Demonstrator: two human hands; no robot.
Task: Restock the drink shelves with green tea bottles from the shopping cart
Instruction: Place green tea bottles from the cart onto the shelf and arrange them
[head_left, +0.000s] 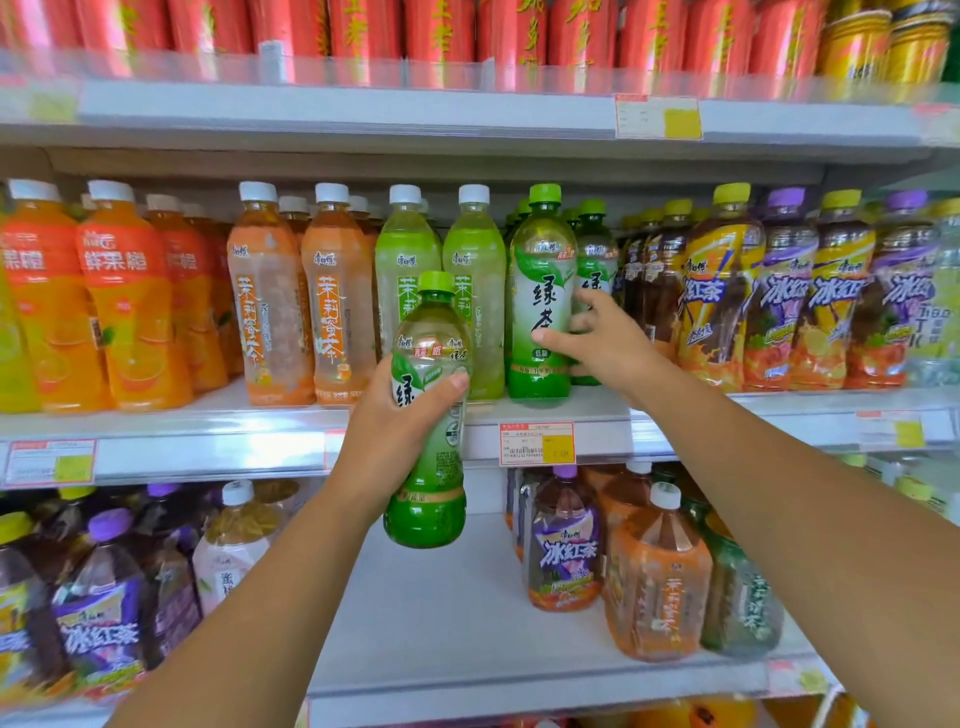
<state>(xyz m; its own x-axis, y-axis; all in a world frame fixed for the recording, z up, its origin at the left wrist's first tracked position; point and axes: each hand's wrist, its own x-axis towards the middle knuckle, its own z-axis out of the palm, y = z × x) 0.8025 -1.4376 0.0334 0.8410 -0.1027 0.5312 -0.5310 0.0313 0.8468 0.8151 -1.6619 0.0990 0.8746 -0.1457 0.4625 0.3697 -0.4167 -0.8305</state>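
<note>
My left hand (395, 426) grips a green tea bottle (428, 467) with a green cap, held upright in front of the middle shelf's edge (208, 452). On that shelf a second green tea bottle (540, 291) stands at the front of its row. My right hand (597, 338) is on it, thumb across the label and fingers reaching round its right side, between it and another green tea bottle (595, 260) behind. More green caps show further back in the row. The shopping cart is out of view.
Jasmine tea bottles (467, 280) stand left of the green tea, dark iced tea bottles (722, 291) right of it, orange drinks (130, 301) far left. Red cans (441, 31) fill the top shelf. The lower shelf (441, 613) has bare white board between large bottles (654, 571).
</note>
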